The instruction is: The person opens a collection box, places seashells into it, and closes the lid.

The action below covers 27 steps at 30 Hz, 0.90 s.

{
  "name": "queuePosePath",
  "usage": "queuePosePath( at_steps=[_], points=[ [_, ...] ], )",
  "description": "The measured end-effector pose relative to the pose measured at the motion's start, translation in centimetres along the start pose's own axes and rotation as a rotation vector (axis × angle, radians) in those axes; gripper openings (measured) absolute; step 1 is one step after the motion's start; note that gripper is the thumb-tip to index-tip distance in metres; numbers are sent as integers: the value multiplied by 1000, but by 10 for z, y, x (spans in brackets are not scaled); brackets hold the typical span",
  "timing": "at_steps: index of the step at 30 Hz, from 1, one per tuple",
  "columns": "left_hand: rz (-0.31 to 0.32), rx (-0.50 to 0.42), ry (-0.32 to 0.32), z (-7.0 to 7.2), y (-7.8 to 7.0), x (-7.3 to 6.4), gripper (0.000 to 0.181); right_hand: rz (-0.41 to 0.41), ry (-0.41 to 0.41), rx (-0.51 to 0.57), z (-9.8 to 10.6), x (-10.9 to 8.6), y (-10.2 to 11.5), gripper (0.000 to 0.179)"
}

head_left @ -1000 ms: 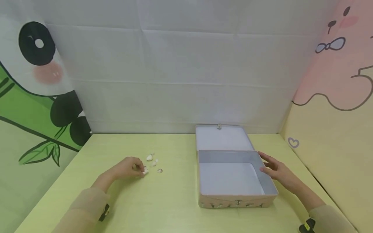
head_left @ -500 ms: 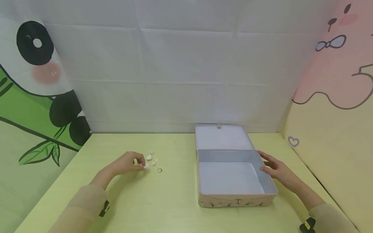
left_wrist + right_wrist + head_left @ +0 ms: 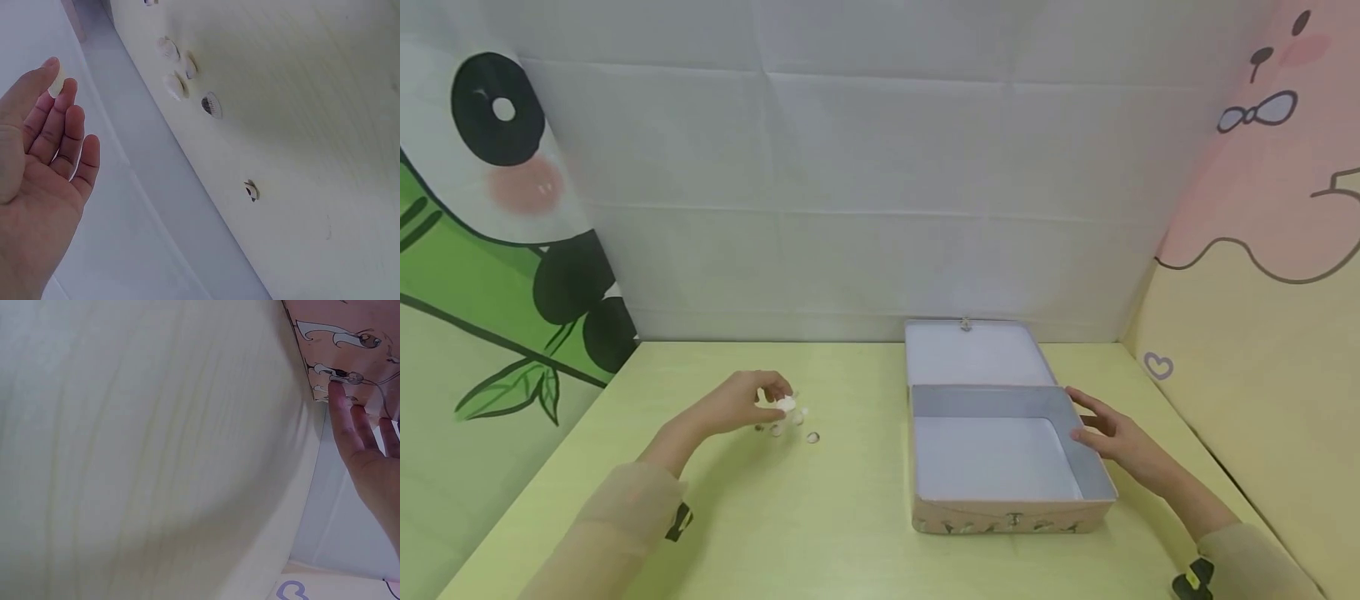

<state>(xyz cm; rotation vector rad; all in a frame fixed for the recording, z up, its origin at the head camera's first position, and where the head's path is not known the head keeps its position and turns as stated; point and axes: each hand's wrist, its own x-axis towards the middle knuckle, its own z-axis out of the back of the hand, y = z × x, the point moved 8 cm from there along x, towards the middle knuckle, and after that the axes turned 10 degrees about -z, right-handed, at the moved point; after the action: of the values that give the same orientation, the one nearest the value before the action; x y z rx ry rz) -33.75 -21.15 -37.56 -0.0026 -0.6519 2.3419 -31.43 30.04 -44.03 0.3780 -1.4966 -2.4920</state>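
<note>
My left hand (image 3: 737, 406) pinches a small white seashell (image 3: 57, 82) between thumb and fingertips, held above the yellow table. Below and beside that hand lie several small shells, such as a dark-striped one (image 3: 212, 105), a white one (image 3: 175, 86) and a small ring-like one (image 3: 813, 437). A pink patterned box (image 3: 1015, 518) stands to the right, its lid (image 3: 973, 354) folded back and its pale inside bare. On the box's right side rests my right hand (image 3: 1123, 442), its fingers extended along the outer wall in the right wrist view and its thumb near the rim.
The yellow table (image 3: 850, 550) runs back to a white cloth wall (image 3: 865, 167). A green panel with a panda picture (image 3: 497, 275) bounds the left, and a pink and yellow panel (image 3: 1247, 333) the right.
My left hand has lifted off the table and moved slightly away and to the right with the white shell. Shells it covered now show beneath it. The right hand and box stay put.
</note>
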Motion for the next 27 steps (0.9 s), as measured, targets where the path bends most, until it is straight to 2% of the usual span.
queuePosePath(
  at_steps=[7,16,21,27],
  points=[
    [-18,32,-30,8,-13,6,22,4,6,-4,1,1,4,64],
    [-30,27,-66,15,-31,15,21,13,7,16,4,1,9,57],
    [-47,38,-97,19,-46,22,21,28,4,34,8,5,8,54],
    [-87,33,-135,19,-66,29,22,-3,16,80,8,8,0,55]
  ],
)
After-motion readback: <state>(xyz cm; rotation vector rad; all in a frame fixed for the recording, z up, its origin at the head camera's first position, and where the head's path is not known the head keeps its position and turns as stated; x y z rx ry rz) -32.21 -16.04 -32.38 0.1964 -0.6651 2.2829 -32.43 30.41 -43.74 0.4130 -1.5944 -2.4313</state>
